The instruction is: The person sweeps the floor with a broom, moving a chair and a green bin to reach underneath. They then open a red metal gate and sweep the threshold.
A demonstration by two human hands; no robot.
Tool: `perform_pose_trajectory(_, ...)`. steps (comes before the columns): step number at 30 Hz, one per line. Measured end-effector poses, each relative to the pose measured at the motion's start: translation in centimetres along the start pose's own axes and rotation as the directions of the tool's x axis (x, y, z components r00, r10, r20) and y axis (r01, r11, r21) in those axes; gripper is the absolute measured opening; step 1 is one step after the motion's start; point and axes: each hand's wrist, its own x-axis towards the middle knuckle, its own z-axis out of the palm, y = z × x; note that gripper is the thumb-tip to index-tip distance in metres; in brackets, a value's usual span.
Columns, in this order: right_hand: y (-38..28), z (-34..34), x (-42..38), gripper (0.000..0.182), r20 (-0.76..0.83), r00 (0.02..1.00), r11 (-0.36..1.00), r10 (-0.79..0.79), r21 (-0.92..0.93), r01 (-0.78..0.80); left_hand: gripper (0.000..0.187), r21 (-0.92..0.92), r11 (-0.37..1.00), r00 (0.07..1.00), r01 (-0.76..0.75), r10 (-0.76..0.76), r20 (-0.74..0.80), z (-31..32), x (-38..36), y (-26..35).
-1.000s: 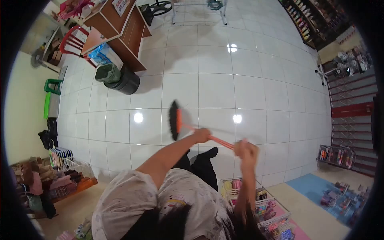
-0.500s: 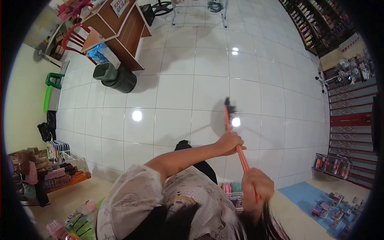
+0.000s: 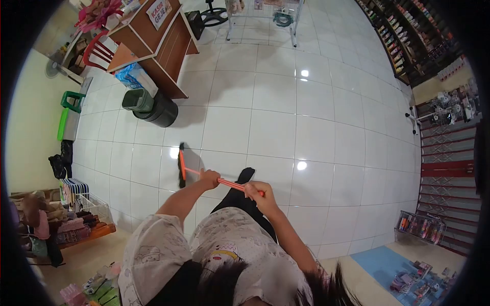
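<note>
A broom [image 3: 182,164] with an orange head and dark bristles stretches out to the left, its bristles at the white tiled floor. My left hand [image 3: 209,179] is wrapped around the orange handle, closer to the broom head. Near the handle's end, my right hand [image 3: 260,195] is closed on it as well, in front of my body. My dark-clad leg [image 3: 246,176] with a black foot shows just past the handle.
A dark bin [image 3: 162,113] with a green basket [image 3: 137,100] on top stands beside a brown counter [image 3: 153,43]. Shelves [image 3: 393,38] rise at the far right. A wire basket [image 3: 421,227] and blue mat [image 3: 380,262] lie right; clothes [image 3: 76,224] are heaped left.
The broom has swung from ahead on the right across to my left. Both hands have moved left with it, and the right hand has come forward from beside my body.
</note>
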Motion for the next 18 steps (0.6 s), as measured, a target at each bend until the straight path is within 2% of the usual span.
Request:
perform_pose_trajectory(2,0.4,-0.1,1.4,0.032,-0.078,0.991,0.994,-0.11,-0.028,0.108,0.036,-0.028,0.999,0.999,0.039,-0.038,0.031,-0.9,3.3,1.1)
perform_pose_trajectory(4,-1.8,-1.2,2.4,0.032,-0.295,0.952,0.997,-0.075,-0.037,0.067,0.035,-0.072,0.985,0.988,-0.154,0.152,-0.031,-3.2,7.0,3.7)
perform_pose_trajectory(5,-3.8,-2.5,3.0,0.033,-0.368,0.924,0.993,-0.101,-0.089,0.073,0.031,-0.069,0.953,0.951,-0.296,0.287,-0.116,-5.5,8.1,6.0)
perform_pose_trajectory(6,-5.9,-3.8,3.5,0.034,-0.435,0.891,0.988,-0.126,-0.138,0.073,0.025,-0.177,0.835,0.847,-0.521,0.48,-0.229,-2.4,13.7,7.2)
perform_pose_trajectory(7,-7.7,-4.8,4.1,0.036,-0.479,0.854,0.974,-0.205,-0.188,0.128,0.022,-0.183,0.75,0.735,-0.636,0.516,-0.44,-4.1,14.2,10.2)
perform_pose_trajectory(8,-10.7,-5.1,4.8,0.04,-0.543,0.83,0.977,-0.129,-0.211,0.013,0.023,-0.247,0.67,0.701,-0.7,0.577,-0.42,-4.8,16.4,13.6)
perform_pose_trajectory(9,-12.6,-4.8,5.5,0.041,-0.549,0.828,0.954,-0.115,-0.294,-0.062,0.019,-0.188,0.661,0.66,-0.727,0.596,-0.457,-7.4,15.9,16.8)
perform_pose_trajectory(11,-14.7,-4.7,6.9,0.044,-0.571,0.815,0.869,-0.095,-0.448,-0.212,0.02,-0.234,0.619,0.649,-0.75,0.618,-0.444,-8.5,17.7,22.1)
perform_pose_trajectory(12,-13.7,-5.0,7.8,0.046,-0.538,0.835,0.791,-0.121,-0.56,-0.246,0.025,-0.284,0.638,0.685,-0.716,0.564,-0.461,-8.3,18.4,24.2)
perform_pose_trajectory(13,-12.1,-5.2,8.7,0.045,-0.501,0.848,0.765,-0.172,-0.61,-0.205,0.03,-0.325,0.651,0.713,-0.686,0.516,-0.474,-8.4,18.8,25.6)
perform_pose_trajectory(14,-10.3,-5.5,9.9,0.044,-0.462,0.856,0.731,-0.232,-0.664,-0.16,0.027,-0.439,0.633,0.77,-0.638,0.502,-0.395,-8.7,19.4,26.6)
perform_pose_trajectory(15,-9.6,-5.6,10.8,0.043,-0.421,0.861,0.69,-0.286,-0.713,-0.119,0.026,-0.47,0.554,0.724,-0.687,0.47,-0.505,-9.1,20.0,27.0)
perform_pose_trajectory(17,-10.4,-5.3,11.8,0.042,-0.415,0.862,0.686,-0.29,-0.719,-0.116,0.023,-0.514,0.374,0.633,-0.772,0.378,-0.675,-8.5,19.9,27.7)
perform_pose_trajectory(18,-11.1,-5.3,11.8,0.041,-0.424,0.858,0.685,-0.289,-0.718,-0.123,0.024,-0.46,0.383,0.594,-0.801,0.416,-0.688,-10.0,19.1,27.7)
